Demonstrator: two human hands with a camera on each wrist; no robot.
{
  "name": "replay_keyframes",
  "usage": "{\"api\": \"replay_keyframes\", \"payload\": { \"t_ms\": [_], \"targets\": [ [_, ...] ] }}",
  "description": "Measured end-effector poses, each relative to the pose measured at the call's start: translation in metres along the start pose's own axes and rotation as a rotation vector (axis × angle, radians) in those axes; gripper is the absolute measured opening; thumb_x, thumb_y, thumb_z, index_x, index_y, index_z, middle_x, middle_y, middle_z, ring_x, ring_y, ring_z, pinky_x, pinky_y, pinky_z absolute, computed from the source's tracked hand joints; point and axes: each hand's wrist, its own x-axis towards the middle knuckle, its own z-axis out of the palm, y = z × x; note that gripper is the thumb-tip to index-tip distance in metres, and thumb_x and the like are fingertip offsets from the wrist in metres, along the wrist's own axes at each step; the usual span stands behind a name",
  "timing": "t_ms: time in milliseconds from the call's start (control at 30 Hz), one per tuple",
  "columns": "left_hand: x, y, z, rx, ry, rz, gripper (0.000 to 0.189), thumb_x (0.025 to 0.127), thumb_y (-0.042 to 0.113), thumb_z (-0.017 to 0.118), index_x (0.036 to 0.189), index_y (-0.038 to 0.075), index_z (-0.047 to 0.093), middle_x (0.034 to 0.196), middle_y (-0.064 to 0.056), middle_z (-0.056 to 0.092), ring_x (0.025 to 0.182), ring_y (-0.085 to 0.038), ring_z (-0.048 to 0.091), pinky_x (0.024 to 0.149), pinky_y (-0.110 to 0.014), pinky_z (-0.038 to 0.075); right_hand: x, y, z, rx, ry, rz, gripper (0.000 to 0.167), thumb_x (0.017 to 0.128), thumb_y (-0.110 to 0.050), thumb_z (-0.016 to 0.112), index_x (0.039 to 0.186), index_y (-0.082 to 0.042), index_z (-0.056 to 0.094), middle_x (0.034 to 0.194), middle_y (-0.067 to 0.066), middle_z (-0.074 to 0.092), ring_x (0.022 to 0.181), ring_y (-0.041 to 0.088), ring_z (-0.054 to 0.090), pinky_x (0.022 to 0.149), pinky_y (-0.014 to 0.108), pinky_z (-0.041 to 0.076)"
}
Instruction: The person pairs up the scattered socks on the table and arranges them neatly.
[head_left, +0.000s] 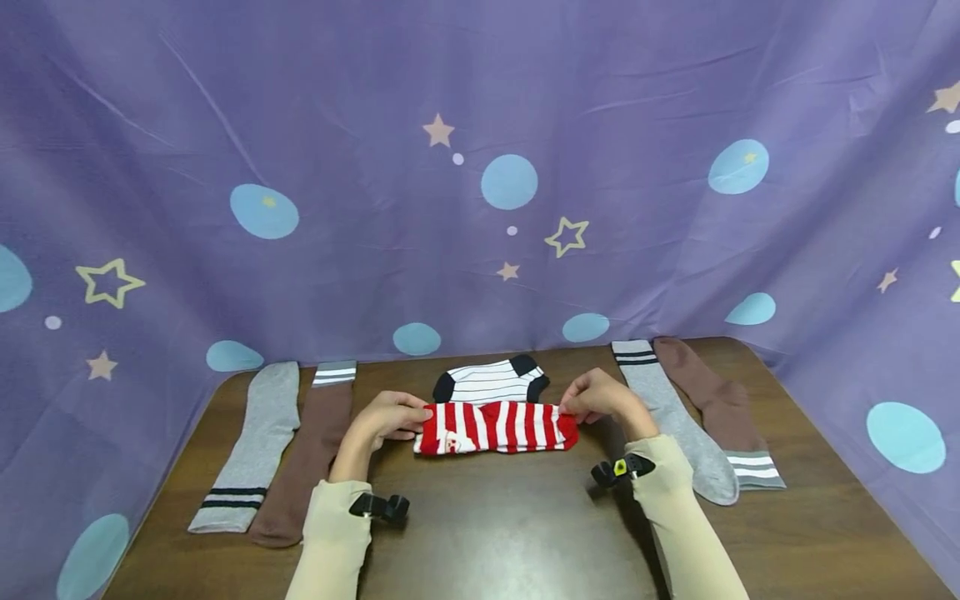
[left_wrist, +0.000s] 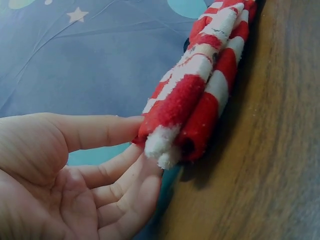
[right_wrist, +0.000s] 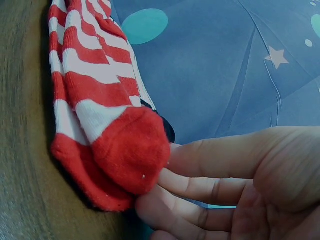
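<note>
A red-and-white striped sock (head_left: 495,427) lies sideways at the middle of the table, with a second striped layer under it in both wrist views. My left hand (head_left: 388,417) pinches its left end between thumb and fingers, beside a fuzzy white tuft (left_wrist: 162,145). At the opposite end, the thumb and fingers of my right hand (head_left: 600,395) pinch the plain red end (right_wrist: 132,150). Directly behind the striped sock is a white ankle sock (head_left: 487,382) with thin dark lines and black heel and toe; the striped one overlaps its near edge.
On the left of the wooden table (head_left: 487,533) lie a grey sock (head_left: 255,433) and a brown sock (head_left: 318,454). Another grey sock (head_left: 675,417) and brown sock (head_left: 716,400) lie on the right. A purple curtain (head_left: 360,167) hangs around the back and sides.
</note>
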Motion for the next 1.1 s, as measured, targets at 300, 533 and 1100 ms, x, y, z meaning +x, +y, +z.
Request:
{"api": "replay_keyframes", "payload": {
  "t_ms": [300, 533, 1100],
  "targets": [
    [-0.011, 0.018, 0.011, 0.011, 0.282, 0.216, 0.026, 0.094, 0.007, 0.062, 0.115, -0.007, 0.065, 0.096, -0.019, 0.074, 0.081, -0.021, 0.07, 0.072, -0.033, 0.055, -0.011, -0.014, -0.012, 0.102, 0.089, -0.108, 0.019, 0.093, -0.01, 0.071, 0.102, 0.006, 0.068, 0.076, 0.005, 0.071, 0.064, 0.011, 0.066, 0.061, 0.029, 0.055],
    [-0.014, 0.043, 0.069, -0.104, 0.196, 0.3, 0.029, 0.09, 0.001, 0.06, 0.117, -0.008, 0.063, 0.087, -0.02, 0.072, 0.071, -0.018, 0.067, 0.064, -0.028, 0.053, -0.035, -0.04, -0.053, -0.003, 0.142, -0.229, 0.021, 0.097, -0.011, 0.067, 0.104, 0.008, 0.067, 0.079, 0.012, 0.072, 0.068, 0.012, 0.068, 0.061, 0.022, 0.054],
    [-0.032, 0.079, 0.25, -0.297, -0.172, 0.166, 0.038, 0.085, 0.001, 0.061, 0.122, -0.007, 0.058, 0.101, -0.023, 0.073, 0.069, -0.011, 0.066, 0.065, -0.028, 0.06, -0.007, -0.02, -0.121, -0.626, 0.177, -0.38, 0.008, 0.095, -0.011, 0.068, 0.095, -0.004, 0.072, 0.081, 0.009, 0.071, 0.07, 0.017, 0.062, 0.065, 0.036, 0.051]
  ]
}}
